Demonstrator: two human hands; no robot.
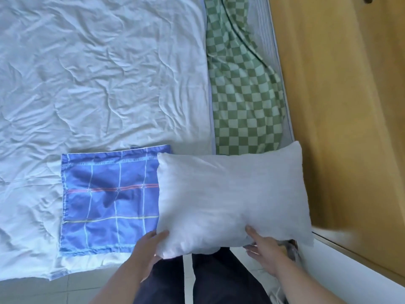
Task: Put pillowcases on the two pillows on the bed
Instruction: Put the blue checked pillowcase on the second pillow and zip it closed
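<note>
Bed: white rumpled sheet (92,73), wooden wall at its right edge.
Pillow: bare white pillow (232,198) at the bed's near right corner, overlapping a flat blue plaid pillowcase (109,198).
Beyond: green checked pillow (243,84).
Fingers: left hand (149,251) and right hand (265,253) grip the pillow's near edge.

Bare white pillow (232,198) overlapping the right edge of a flat blue plaid pillowcase (109,200) at the bed's near edge.
</note>
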